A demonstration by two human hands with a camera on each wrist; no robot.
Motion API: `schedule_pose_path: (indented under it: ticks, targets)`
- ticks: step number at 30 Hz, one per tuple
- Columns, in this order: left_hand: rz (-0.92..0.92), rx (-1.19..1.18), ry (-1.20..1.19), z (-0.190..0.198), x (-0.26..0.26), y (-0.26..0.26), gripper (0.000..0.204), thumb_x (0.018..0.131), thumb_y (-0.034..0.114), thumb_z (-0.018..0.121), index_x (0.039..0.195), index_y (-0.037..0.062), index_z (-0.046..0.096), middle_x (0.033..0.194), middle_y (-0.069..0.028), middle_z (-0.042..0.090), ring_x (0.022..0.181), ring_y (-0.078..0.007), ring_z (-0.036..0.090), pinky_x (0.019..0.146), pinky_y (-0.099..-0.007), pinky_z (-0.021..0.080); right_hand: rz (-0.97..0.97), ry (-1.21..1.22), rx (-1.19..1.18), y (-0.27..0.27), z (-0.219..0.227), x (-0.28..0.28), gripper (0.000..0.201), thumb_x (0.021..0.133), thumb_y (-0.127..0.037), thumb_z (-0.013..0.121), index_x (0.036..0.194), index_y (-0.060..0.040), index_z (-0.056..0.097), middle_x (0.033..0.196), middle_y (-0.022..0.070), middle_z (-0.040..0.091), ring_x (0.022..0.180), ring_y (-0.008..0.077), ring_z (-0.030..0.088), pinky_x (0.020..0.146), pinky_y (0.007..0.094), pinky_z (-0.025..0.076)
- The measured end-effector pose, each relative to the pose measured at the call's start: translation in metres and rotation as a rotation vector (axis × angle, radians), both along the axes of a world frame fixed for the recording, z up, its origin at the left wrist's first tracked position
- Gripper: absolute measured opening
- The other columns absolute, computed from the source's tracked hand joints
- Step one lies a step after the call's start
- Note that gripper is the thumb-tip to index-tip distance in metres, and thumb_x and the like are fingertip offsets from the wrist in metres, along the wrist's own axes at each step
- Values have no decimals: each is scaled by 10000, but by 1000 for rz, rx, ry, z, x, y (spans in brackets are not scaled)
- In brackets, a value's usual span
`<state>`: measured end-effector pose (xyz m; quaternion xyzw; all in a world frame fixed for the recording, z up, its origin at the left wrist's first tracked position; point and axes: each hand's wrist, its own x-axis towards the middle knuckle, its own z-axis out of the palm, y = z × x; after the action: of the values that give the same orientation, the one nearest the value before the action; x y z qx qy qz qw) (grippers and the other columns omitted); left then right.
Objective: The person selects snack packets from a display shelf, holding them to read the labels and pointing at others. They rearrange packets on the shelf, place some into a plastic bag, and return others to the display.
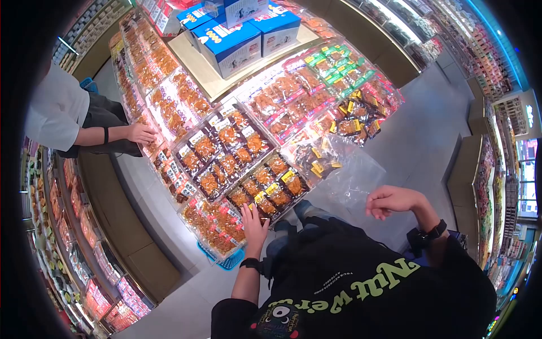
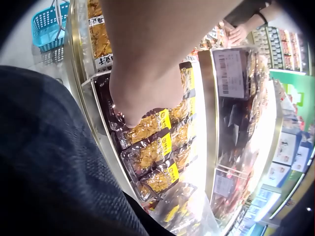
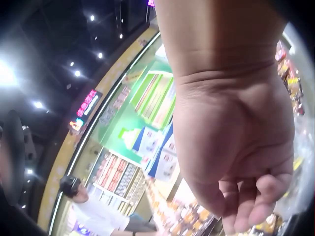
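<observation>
My left hand [image 1: 256, 228] reaches to the near corner of a tray of dark snack packets with yellow labels [image 1: 278, 196]. Its fingers lie fairly straight over the packets at that end. In the left wrist view the hand overlaps the packets [image 2: 150, 158], and its fingertips are partly hidden. My right hand [image 1: 392, 201] hangs in the air right of the display, fingers loosely curled. Seen from the right wrist, the palm [image 3: 231, 132] holds nothing. Between that hand and the display, a clear plastic bag [image 1: 361, 166] spreads out, with yellow-labelled packets [image 1: 317, 160] in or under it.
Trays of larger snack packs [image 1: 227, 135] and red-labelled packs [image 1: 213, 223] adjoin. Blue boxes [image 1: 231, 42] stand on the raised middle. Another person's hand [image 1: 141, 134] is at the far left side. A blue basket [image 1: 228, 261] sits below the near corner. Stocked shelves line both sides.
</observation>
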<state>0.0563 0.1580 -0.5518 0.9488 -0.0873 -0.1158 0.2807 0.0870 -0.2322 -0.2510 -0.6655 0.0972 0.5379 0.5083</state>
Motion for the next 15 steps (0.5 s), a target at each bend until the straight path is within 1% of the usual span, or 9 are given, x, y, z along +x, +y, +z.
schedule_pose_path:
  ticks: [1, 3, 5, 6, 7, 9, 12, 14, 15]
  targets:
    - [22, -33, -13, 10, 3, -1, 793, 749, 225, 720, 1393, 16, 307, 1473, -265, 180, 1364, -428, 178, 1099, -473, 223, -4, -8, -4, -17, 2, -7, 232, 903, -193, 464, 916, -27, 625, 691, 21, 607, 592, 119, 577, 568, 268, 456]
    - [49, -9, 6, 23, 3, 2, 702, 789, 217, 679, 1367, -7, 350, 1445, -272, 250, 1348, -420, 229, 1096, -445, 244, -31, 73, -347, -45, -11, -22, 239, 892, -201, 487, 907, -12, 631, 633, 40, 625, 537, 131, 589, 520, 268, 443]
    - [160, -120, 111, 26, -1, 14, 606, 828, 203, 626, 1336, -22, 386, 1401, -271, 332, 1315, -402, 305, 1084, -432, 269, 271, -23, -776, -65, -52, -35, 258, 849, -220, 496, 842, 2, 627, 613, 73, 629, 503, 174, 589, 522, 316, 467]
    - [172, -158, 94, 33, -1, 20, 483, 868, 199, 580, 1274, -32, 457, 1265, -256, 501, 1198, -359, 479, 1019, -411, 367, 263, -92, -724, -72, -79, -39, 268, 834, -227, 494, 828, 4, 628, 616, 85, 628, 505, 191, 594, 533, 331, 475]
    - [175, -152, 103, 39, -4, 27, 483, 868, 199, 580, 1274, -32, 457, 1265, -256, 501, 1198, -359, 479, 1019, -411, 367, 254, -160, -670, -77, -109, -41, 278, 819, -235, 491, 815, 6, 628, 618, 96, 626, 507, 209, 598, 543, 346, 483]
    - [347, -411, 373, 44, -8, 44, 403, 887, 195, 560, 1223, -21, 509, 1127, -213, 608, 1053, -301, 596, 925, -376, 451, 70, -428, -521, -62, -147, -29, 314, 861, -278, 494, 855, -3, 645, 693, 130, 652, 619, 229, 643, 596, 342, 494]
    - [413, -380, 365, 33, -26, 75, 346, 897, 191, 550, 1177, -12, 546, 1025, -184, 655, 944, -262, 644, 848, -345, 490, -211, -929, -501, -26, -212, -3, 300, 832, -201, 595, 1041, 13, 619, 867, 180, 643, 817, 311, 635, 748, 381, 506]
    - [479, -337, 334, 51, -37, 78, 334, 896, 186, 549, 1168, -8, 552, 1020, -185, 653, 941, -261, 642, 839, -346, 490, -176, -1026, -523, -12, -241, 27, 547, 765, -219, 688, 1234, -2, 508, 1097, 216, 577, 1004, 347, 574, 883, 408, 459]
    - [516, -281, 319, 60, -45, 77, 322, 895, 181, 548, 1158, -5, 558, 1016, -186, 651, 939, -260, 641, 831, -346, 490, -130, -1048, -490, -9, -253, 41, 547, 765, -219, 688, 1234, -2, 508, 1097, 216, 577, 1004, 347, 574, 883, 408, 459]
